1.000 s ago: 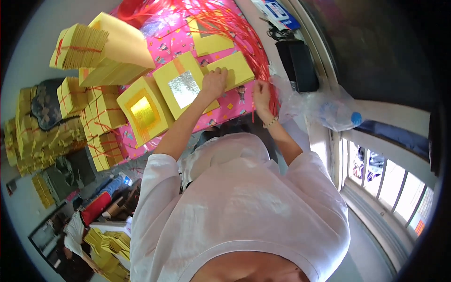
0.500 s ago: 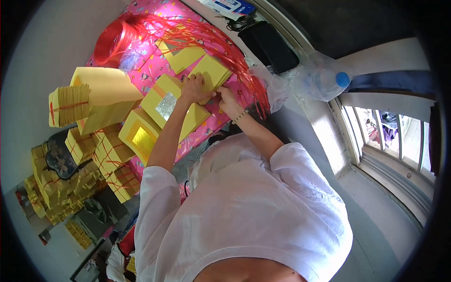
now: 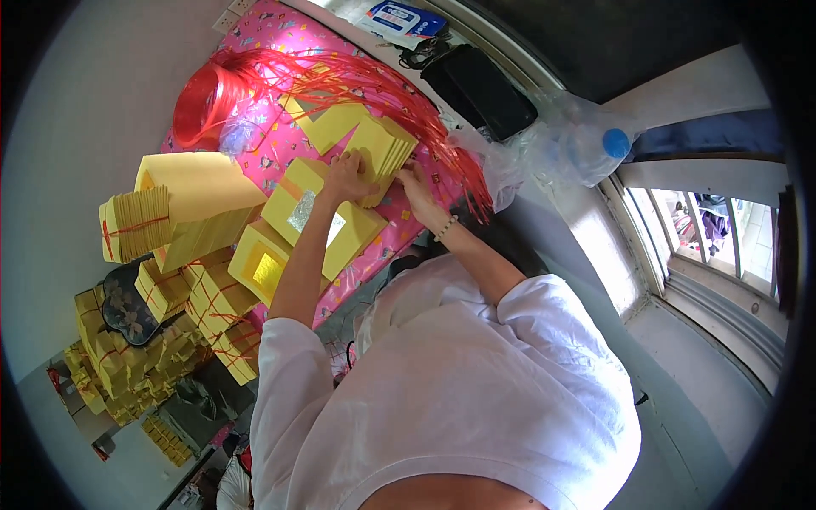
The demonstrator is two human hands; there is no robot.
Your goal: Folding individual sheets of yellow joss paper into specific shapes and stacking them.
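A small stack of yellow paper sheets [image 3: 378, 146] stands on the pink patterned cover, its layers spread in steps along the right side. My left hand [image 3: 347, 177] grips the stack's near left side with bent fingers. At its lower right edge, my right hand [image 3: 415, 189] has its fingers closed on the sheets; a beaded bracelet is on that wrist. Beneath and beside my left forearm lie yellow paper stacks, one bearing a silver foil patch [image 3: 302, 211] and another a gold foil patch [image 3: 268, 272]. Beyond the held stack are more yellow sheets [image 3: 336, 126].
Red plastic strips [image 3: 365, 72] trail from a red roll [image 3: 200, 106] across the pink cover [image 3: 280, 25]. Tall yellow paper stacks [image 3: 200, 187] and red-tied bundles [image 3: 217, 293] stand left. A black case [image 3: 478, 89] and a blue-capped bottle [image 3: 586, 153] rest by the window.
The held stack's sheets have fanned apart into visible steps. My right hand has shifted slightly down and away from my left. The whole view has moved a little.
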